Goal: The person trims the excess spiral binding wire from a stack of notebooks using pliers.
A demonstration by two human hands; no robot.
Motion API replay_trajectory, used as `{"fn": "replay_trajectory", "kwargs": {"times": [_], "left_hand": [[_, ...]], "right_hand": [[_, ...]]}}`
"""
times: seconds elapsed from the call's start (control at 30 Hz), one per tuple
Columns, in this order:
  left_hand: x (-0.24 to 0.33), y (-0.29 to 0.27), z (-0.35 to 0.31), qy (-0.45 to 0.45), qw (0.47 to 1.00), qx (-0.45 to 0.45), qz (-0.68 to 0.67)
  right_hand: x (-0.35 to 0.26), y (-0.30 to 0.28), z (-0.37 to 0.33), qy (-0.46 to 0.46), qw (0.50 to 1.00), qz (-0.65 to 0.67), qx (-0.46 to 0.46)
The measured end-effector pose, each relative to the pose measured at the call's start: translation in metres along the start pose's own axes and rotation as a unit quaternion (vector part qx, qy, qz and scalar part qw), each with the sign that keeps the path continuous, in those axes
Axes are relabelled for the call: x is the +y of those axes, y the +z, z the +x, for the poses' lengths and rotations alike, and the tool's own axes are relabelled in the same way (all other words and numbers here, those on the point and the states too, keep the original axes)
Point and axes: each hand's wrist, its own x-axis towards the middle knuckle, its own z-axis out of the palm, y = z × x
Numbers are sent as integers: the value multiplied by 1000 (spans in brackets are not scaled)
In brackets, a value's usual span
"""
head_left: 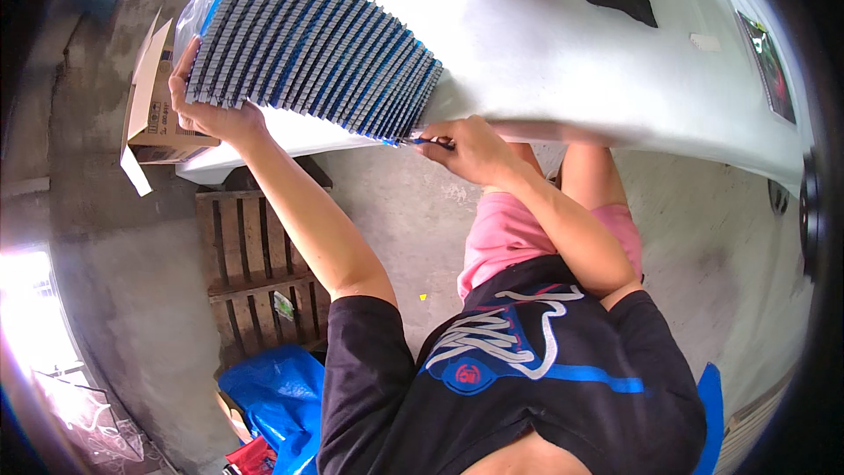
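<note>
A large fan-shaped block (312,48) of tightly packed rows of small grey and blue pieces is held above the table's near left part. My left hand (220,120) grips its left side, with the thumb along the edge and the other fingers partly hidden beneath. At the block's near right corner, my right hand (472,151) is closed round a small cutting tool with dark looped handles (440,142), apparently scissors. Its tip meets the bluish end of the block; the blades are too small to make out.
A white-covered table (527,62) carries a black sole-shaped piece (621,3) and a dark picture sheet (767,66). An open cardboard box (158,119) stands left of the block, beside clear plastic (198,4). Below are a wooden pallet (255,246) and a blue plastic bag (277,396).
</note>
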Motion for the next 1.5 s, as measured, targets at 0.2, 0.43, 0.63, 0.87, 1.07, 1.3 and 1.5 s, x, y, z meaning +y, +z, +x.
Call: {"fn": "replay_trajectory", "kwargs": {"times": [0.2, 0.43, 0.63, 0.87, 1.07, 1.3, 1.5], "left_hand": [[5, 2, 0, 23, 1000, -11, 3], [2, 1, 1, 14, 1000, -10, -8], [-1, -3, 3, 35, 999, -21, -2], [0, -1, 1, 14, 1000, -10, -24], [-1, 0, 1, 38, 999, -5, 18], [-3, -2, 4, 30, 999, -20, -13], [-1, -1, 4, 35, 999, -12, 37]], "right_hand": [[-19, -2, -14, -82, 975, -175, 107], [-10, 6, -24, -185, 932, -256, 176], [-5, 13, -19, -206, 926, -272, 162], [-4, 11, -17, -160, 961, -197, 110], [-13, -2, -6, 71, 996, 27, -50], [-11, 3, -30, -148, 938, -276, 146], [-2, 8, -28, -172, 932, -283, 144]]}}
